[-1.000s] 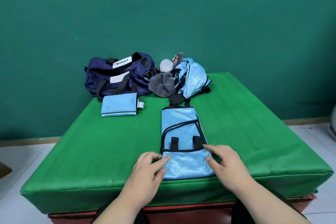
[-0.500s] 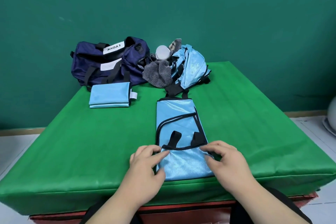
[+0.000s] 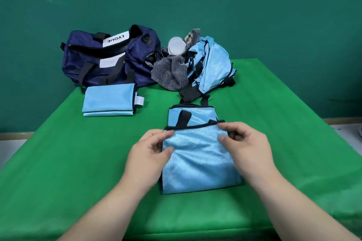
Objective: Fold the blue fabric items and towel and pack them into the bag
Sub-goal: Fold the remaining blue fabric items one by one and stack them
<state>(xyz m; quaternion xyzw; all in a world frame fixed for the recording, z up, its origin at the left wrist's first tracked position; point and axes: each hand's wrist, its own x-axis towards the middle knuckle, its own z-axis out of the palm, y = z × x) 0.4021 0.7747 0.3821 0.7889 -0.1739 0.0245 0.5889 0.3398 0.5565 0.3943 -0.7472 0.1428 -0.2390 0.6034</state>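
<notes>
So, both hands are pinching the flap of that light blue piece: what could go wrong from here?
1. The left hand and right hand pinch only the flap's corners; the middle of the light blue piece may sag, folding crooked.
2. Its black strap sits right at the fold edge and could bunch underneath into a lump.

three light-blue fabric items [image 3: 108, 100] [image 3: 199, 162] [image 3: 212, 64], one navy bag [image 3: 94, 60], one striped towel [image 3: 169, 75], one container [image 3: 176, 45], two hands [image 3: 148, 154] [image 3: 248, 148]
</notes>
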